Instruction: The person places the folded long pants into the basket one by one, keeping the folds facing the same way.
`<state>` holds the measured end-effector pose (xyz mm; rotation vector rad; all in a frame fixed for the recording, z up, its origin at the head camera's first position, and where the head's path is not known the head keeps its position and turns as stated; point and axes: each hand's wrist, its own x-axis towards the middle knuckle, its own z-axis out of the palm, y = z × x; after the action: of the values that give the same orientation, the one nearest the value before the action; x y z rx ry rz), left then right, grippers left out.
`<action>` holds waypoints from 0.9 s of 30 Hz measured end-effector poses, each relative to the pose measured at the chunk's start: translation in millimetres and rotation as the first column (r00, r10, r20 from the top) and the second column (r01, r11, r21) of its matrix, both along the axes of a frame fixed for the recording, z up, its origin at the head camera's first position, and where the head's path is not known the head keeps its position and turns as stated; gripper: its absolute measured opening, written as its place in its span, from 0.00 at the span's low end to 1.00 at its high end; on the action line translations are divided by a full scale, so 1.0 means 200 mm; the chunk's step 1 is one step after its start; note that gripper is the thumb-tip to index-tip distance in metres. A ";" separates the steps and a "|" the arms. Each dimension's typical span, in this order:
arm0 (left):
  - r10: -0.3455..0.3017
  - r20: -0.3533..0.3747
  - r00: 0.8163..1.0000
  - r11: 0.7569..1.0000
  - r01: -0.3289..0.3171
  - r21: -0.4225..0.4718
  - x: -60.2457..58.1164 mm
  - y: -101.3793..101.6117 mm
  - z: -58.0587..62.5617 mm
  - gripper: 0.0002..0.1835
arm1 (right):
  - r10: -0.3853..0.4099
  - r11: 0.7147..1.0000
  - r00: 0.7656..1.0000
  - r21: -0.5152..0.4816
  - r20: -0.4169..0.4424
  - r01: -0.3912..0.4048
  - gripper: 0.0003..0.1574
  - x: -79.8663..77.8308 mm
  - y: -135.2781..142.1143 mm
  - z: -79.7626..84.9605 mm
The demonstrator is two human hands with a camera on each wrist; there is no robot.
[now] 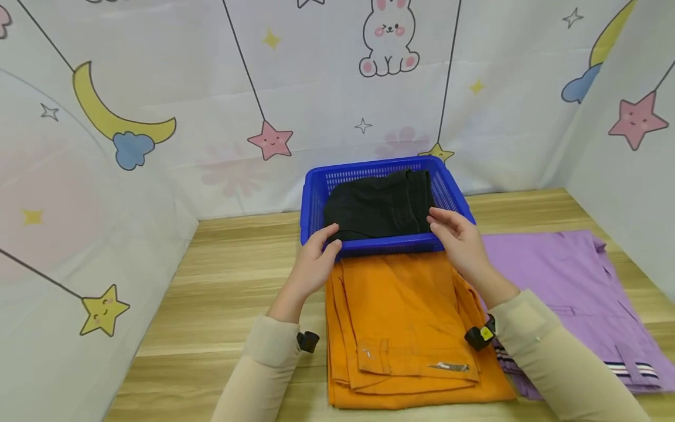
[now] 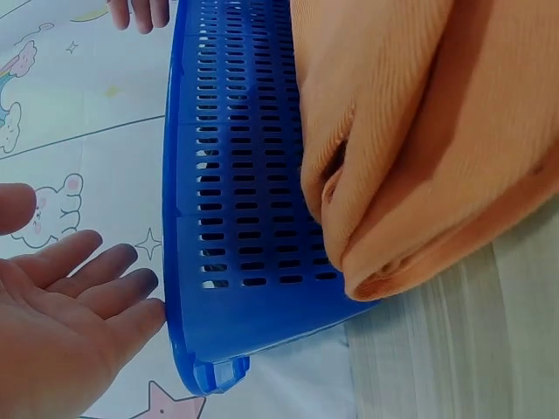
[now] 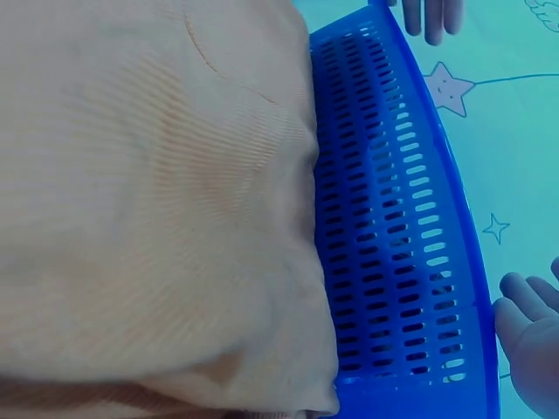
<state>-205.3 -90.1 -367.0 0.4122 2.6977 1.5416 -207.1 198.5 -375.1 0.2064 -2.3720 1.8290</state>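
Folded black trousers (image 1: 369, 205) lie inside a blue plastic basket (image 1: 390, 244) with slotted walls. My left hand (image 1: 314, 261) is at the basket's near left corner, fingers extended and thumb apart, with nothing held. Over the near right corner is my right hand (image 1: 465, 246), its fingers slightly bent, likewise holding nothing. In the left wrist view, the left fingers (image 2: 118, 288) are spread right by the basket's rim. Folded orange trousers (image 1: 406, 305) lie directly in front of the basket, beneath and between my forearms.
Purple trousers (image 1: 575, 293) with a striped waistband lie flat on the right, partly under my right forearm. Everything rests on a wood-grain table (image 1: 211, 305). A white cloth with cartoon prints (image 1: 327, 76) encloses the back and sides.
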 end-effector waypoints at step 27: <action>-0.044 -0.040 0.998 0.997 0.046 0.060 0.10 -0.05 -0.02 0.25 | 0.038 0.999 0.999 -0.014 0.015 -0.037 0.29 0.07 0.03 -0.01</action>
<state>-185.6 -99.4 -371.6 0.5060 2.6556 1.6246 -193.2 205.4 -376.7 0.2377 -2.3808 1.8694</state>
